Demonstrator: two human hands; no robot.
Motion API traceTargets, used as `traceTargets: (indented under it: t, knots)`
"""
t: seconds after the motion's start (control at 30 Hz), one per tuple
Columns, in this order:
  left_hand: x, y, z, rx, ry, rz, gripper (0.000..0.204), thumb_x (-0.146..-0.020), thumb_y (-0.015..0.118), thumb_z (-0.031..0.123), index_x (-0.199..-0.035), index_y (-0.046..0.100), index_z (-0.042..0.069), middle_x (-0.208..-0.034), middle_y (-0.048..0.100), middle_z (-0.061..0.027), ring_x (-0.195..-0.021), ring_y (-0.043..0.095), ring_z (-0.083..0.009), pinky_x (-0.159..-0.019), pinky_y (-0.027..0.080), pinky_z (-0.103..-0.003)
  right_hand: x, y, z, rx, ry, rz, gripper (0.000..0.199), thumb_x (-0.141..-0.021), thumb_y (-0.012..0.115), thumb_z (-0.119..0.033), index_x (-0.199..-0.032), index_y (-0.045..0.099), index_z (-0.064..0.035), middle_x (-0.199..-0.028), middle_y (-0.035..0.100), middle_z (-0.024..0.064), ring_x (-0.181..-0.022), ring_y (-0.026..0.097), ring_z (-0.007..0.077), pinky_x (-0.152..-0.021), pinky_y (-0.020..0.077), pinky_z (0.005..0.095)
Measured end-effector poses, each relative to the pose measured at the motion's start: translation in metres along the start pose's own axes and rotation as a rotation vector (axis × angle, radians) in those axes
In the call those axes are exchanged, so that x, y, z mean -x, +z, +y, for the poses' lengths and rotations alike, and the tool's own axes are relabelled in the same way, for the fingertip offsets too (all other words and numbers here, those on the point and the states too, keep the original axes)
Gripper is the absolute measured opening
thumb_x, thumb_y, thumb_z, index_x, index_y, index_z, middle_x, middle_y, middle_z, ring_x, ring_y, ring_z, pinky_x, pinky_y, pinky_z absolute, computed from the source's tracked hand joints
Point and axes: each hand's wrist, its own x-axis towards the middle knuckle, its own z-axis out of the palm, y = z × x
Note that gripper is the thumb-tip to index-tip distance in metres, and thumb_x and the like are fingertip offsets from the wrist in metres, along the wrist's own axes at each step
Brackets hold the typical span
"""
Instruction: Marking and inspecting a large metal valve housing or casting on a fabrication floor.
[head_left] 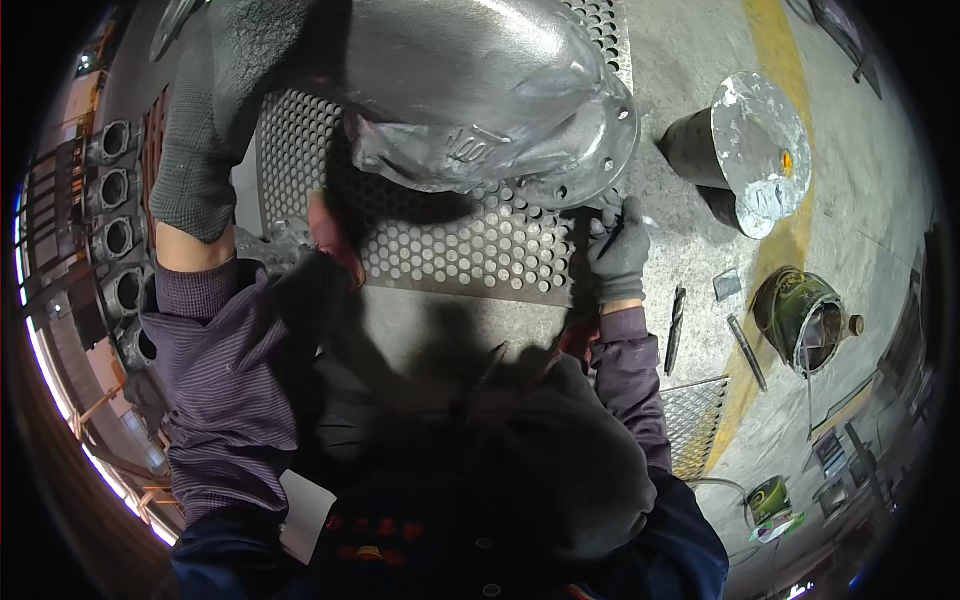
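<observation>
A large silvery metal casting (480, 90) with a rounded body and a holed flange lies over a perforated metal plate (470, 255). My left hand (250, 50), in a grey knit glove, reaches up against the casting's left end. Its fingers are lost in dark shadow, so their grip cannot be made out. At the lower right of the flange is my right hand (620, 250), also in a grey glove. Its fingers are bent together close to the rim, around something too small to name.
On the right stands a metal cylinder with a round, paint-spattered plate (760, 145). Drill bits (676, 332) lie on the concrete near a green, open-mouthed container (800, 315). A mesh panel (697, 425) is beside my right arm. Several ring-ended metal parts (117, 238) line the left.
</observation>
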Motion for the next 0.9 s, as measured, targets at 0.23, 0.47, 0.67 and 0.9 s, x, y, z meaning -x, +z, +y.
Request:
traceTargets:
  t: [0.23,0.47,0.67,0.9]
  knots:
    - [0.016,0.051,-0.017,-0.317,0.633,0.161,0.032,-0.096,0.054,0.018,-0.124,0.059,0.003,-0.115,0.064,-0.0112,-0.104,0.059,-0.0158,-0.090,0.046,-0.029,-0.008,0.018,-0.004,0.293,-0.018,-0.050,0.023,-0.101,0.043,-0.023,-0.092,0.057,-0.0074,-0.076,0.057,-0.0003,-0.062,0.055,0.0077,-0.050,0.0474,0.0221]
    - [-0.010,0.032,-0.030,-0.781,0.882,0.182,0.037,-0.096,0.053,0.023,-0.128,0.056,0.006,-0.104,0.066,-0.0132,-0.094,0.061,-0.0159,-0.082,0.048,-0.030,0.006,-0.005,-0.012,0.018,-0.148,0.071,0.038,-0.103,0.034,-0.026,-0.109,0.058,0.0029,-0.086,0.066,0.0065,-0.058,0.052,0.0102,-0.051,0.0438,0.0219]
    - [-0.006,0.021,-0.005,-0.406,0.591,0.060,0.048,-0.093,0.056,0.039,-0.114,0.059,-0.004,-0.093,0.064,-0.0156,-0.083,0.059,-0.0205,-0.074,0.047,-0.033,0.061,-0.036,-0.023,1.031,-0.618,-0.167,0.014,-0.095,0.046,-0.009,-0.101,0.047,0.0039,-0.088,0.067,0.0134,-0.078,0.066,0.0196,-0.068,0.0574,0.0289]
    - [-0.002,0.047,-0.022,-0.097,0.489,-0.031,0.078,-0.091,0.058,0.042,-0.145,0.026,-0.005,-0.128,0.053,-0.0249,-0.109,0.058,-0.0264,-0.094,0.044,-0.030,0.105,-0.030,-0.041,0.577,-0.265,-0.169,0.067,-0.094,0.052,-0.051,-0.134,0.043,0.0019,-0.098,0.066,0.0121,-0.081,0.065,0.0152,-0.072,0.0539,0.0272]
